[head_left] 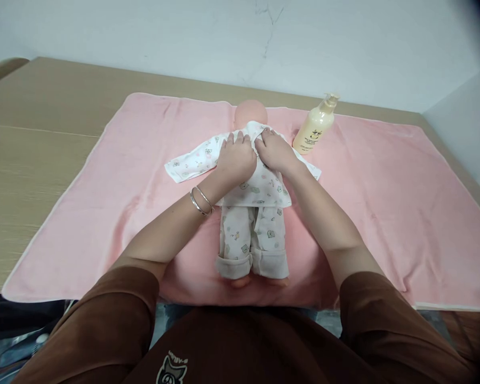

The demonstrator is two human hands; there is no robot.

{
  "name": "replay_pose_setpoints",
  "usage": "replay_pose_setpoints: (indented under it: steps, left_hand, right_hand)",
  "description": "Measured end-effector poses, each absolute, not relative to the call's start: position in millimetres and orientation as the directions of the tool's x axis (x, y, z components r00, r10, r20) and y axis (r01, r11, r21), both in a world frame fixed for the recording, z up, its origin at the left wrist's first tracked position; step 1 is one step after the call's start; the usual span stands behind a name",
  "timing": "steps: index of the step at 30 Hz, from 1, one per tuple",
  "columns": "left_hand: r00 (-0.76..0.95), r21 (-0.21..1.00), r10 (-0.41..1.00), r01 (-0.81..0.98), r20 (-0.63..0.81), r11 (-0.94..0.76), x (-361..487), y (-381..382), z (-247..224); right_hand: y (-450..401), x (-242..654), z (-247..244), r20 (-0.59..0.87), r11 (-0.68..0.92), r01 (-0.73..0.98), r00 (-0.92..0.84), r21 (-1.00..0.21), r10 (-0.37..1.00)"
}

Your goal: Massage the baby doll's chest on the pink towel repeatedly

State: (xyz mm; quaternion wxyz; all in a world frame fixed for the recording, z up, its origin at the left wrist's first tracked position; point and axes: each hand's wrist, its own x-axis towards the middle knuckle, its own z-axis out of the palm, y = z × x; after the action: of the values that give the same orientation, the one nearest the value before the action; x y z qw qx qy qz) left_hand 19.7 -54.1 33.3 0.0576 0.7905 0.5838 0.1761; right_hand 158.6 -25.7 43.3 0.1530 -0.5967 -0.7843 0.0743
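Note:
A baby doll (251, 113) lies on its back, its head at the far end. It wears a white printed baby shirt (260, 186) and matching pants (236, 234) with the cuffs rolled up; its feet stick out below. My left hand (238, 157) rests on the chest of the shirt, fingers stretched towards the collar. Close beside it, my right hand (276, 152) has its fingers bent together on the shirt fabric near the neckline. One shirt sleeve (194, 160) spreads out flat to the left; the other is partly hidden behind my right forearm.
A pale yellow pump bottle (314, 130) stands right of the doll's head. A pink blanket (144, 138) lies under everything on a wooden table (44, 160). Behind the table rises a white wall (164, 42) with a crack.

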Motion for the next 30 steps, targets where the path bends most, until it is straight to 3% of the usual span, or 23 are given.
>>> replay_pose_setpoints:
  steps: [6, 8, 14, 16, 20, 22, 27, 30]
  left_hand:
    - [0.191, 0.399, 0.967, 0.884, 0.165, -0.243, 0.8, -23.9, 37.8]
    - [0.195, 0.393, 0.967, 0.886, 0.165, -0.246, 2.8, -28.6, 39.5]
    - [0.317, 0.199, 0.940, 0.920, 0.129, -0.338, 16.7, -70.7, 53.9]
    - [0.321, 0.239, 0.939, 0.909, 0.121, -0.341, 13.4, -67.8, 56.3]
    - [0.271, 0.395, 0.950, 0.865, 0.152, -0.310, 2.4, -37.2, 46.9]
    - [0.243, 0.417, 0.949, 0.856, 0.199, -0.307, 1.4, -27.1, 38.3]
    - [0.261, 0.307, 0.945, 0.899, 0.195, -0.312, 9.4, -46.9, 34.0]
    - [0.311, 0.267, 0.937, 0.900, 0.162, -0.345, 9.8, -58.3, 43.4]
  right_hand:
    - [-65.1, 137.3, 52.2, 0.151, 0.360, 0.927, -0.344, -0.103, 0.927]
    - [-62.3, 139.7, 53.2, 0.148, 0.360, 0.922, -0.340, -0.143, 0.929]
    - [-26.7, 164.4, 49.5, 0.160, 0.354, 0.797, -0.317, -0.489, 0.935]
    - [-27.5, 162.9, 48.0, 0.173, 0.356, 0.801, -0.312, -0.481, 0.934]
    - [-48.0, 145.4, 47.8, 0.218, 0.393, 0.873, -0.339, -0.289, 0.915]
    - [-54.2, 140.8, 49.4, 0.203, 0.413, 0.874, -0.369, -0.255, 0.907]
    - [-29.2, 157.5, 45.0, 0.142, 0.360, 0.855, -0.331, -0.373, 0.933]
    - [-13.0, 165.4, 35.6, 0.131, 0.305, 0.880, -0.276, -0.365, 0.952]
